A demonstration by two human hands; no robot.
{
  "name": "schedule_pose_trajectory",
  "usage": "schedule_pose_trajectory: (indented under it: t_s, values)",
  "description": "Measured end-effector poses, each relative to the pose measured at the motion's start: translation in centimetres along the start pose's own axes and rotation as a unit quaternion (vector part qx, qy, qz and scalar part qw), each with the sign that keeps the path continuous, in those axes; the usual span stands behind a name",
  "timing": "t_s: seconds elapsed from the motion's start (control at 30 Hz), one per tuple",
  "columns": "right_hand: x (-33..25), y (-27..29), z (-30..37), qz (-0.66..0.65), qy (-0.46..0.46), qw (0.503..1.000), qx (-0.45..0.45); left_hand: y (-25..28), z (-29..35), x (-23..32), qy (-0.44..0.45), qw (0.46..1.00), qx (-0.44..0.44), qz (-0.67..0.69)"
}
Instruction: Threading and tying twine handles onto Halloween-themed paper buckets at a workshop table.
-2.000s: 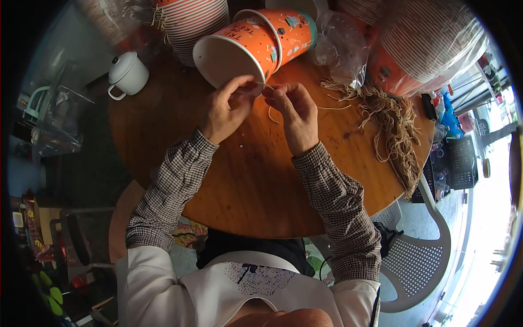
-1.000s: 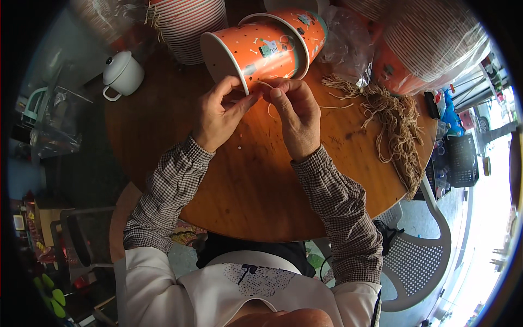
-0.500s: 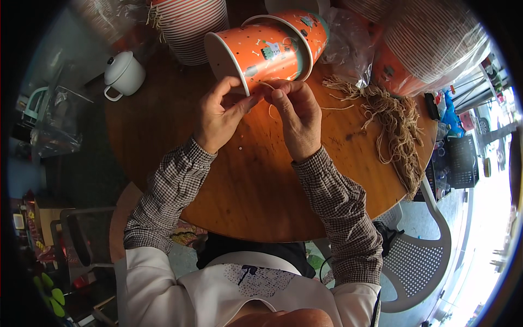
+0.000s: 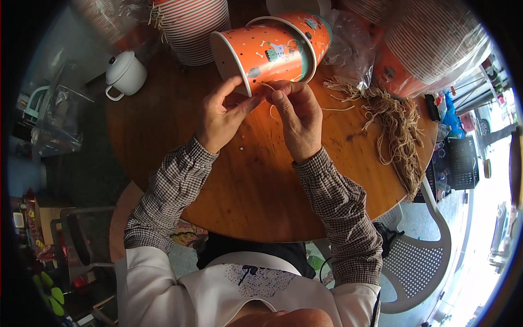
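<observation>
An orange printed paper bucket point(image 4: 264, 57) lies on its side, its white-rimmed mouth toward the left. Its base end meets the mouth of a second orange bucket point(image 4: 320, 34) behind it. My left hand point(image 4: 222, 117) holds the near bucket by the lower part of its rim, index finger at the mouth and thumb beneath. Close by, my right hand point(image 4: 298, 114) pinches a thin tan string point(image 4: 266, 85) just below the bucket's rim. The string makes a small loop under the fingers. Its tip is partly hidden between the two hands.
A bundle of tan strings point(image 4: 397, 122) spreads over the right side of the round wooden table point(image 4: 256, 191). Stacked buckets point(image 4: 192, 27) stand at the back left, and more stacks in clear plastic point(image 4: 430, 43) at the back right. A white lidded mug point(image 4: 126, 75) is at left.
The near bucket has shifted slightly right, and the one behind it has moved a little too. Both hands keep nearly the same position and grip.
</observation>
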State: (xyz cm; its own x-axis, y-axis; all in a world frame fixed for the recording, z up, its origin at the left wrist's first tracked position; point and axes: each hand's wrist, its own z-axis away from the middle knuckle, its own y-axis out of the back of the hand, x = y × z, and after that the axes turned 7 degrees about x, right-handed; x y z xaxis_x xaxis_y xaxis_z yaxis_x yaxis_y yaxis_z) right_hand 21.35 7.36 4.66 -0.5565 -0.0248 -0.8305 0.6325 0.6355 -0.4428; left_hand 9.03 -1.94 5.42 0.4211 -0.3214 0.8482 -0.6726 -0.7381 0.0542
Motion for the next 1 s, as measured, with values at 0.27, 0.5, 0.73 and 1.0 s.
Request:
schedule_pose_trajectory:
  t_s: [0.27, 0.5, 0.73, 1.0]
  values:
    - [0.06, 0.16, 0.04, 0.022, 0.010, 1.000, -0.007, 0.19, 0.16, 0.77, -0.004, 0.999, -0.031, -0.029]
    - [-0.23, -0.09, 0.06, 0.034, 0.019, 0.999, -0.009, 0.06, 0.37, 0.60, 0.025, 1.000, -0.011, -0.010]
    - [-0.28, -0.09, 0.07, 0.034, 0.022, 0.999, -0.014, 0.05, 0.43, 0.20, 0.036, 0.999, -0.010, -0.022]
    - [0.42, 0.26, -0.17, 0.102, 0.042, 0.994, -0.001, -0.27, 0.65, 0.39, 0.048, 0.999, -0.012, -0.002]
